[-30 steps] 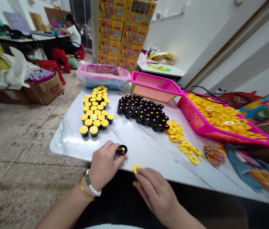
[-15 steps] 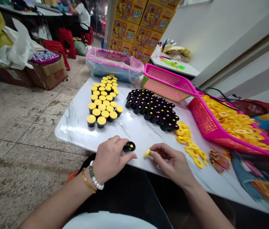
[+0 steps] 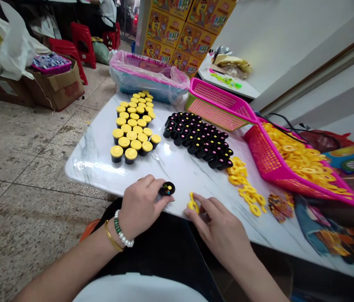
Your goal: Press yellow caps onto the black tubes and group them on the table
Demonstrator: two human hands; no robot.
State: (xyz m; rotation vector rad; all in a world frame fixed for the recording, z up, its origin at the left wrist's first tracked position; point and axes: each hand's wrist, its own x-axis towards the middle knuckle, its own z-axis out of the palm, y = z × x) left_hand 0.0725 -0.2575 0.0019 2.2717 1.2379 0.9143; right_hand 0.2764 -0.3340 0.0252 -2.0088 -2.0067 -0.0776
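Note:
Near the table's front edge, my left hand [image 3: 143,203] is closed around a small black cup [image 3: 167,188], its open mouth tilted toward me with a yellow piece and some small coloured bits inside. A little to the right, my right hand [image 3: 217,220] pinches a yellow plastic ring piece [image 3: 192,204] with a short stem, apart from the cup. Beyond my left hand stand several black cups with yellow lids [image 3: 131,155]. Farther right is a packed group of open black cups [image 3: 198,138] with pink or yellow centres. Loose yellow rings [image 3: 246,188] lie right of my right hand.
A pink basket [image 3: 258,163] heaped with yellow rings stands on the right. Behind are a pink-and-green basket [image 3: 220,105] and a plastic-lined basket [image 3: 148,79]. Small printed packets [image 3: 280,206] lie at the right. Yellow cartons [image 3: 179,35] are stacked behind; a person sits at the back left.
The yellow ring piece has turned in my right fingers, so its ring and stem now show. My left hand still holds the cup. The whole view has shifted slightly.

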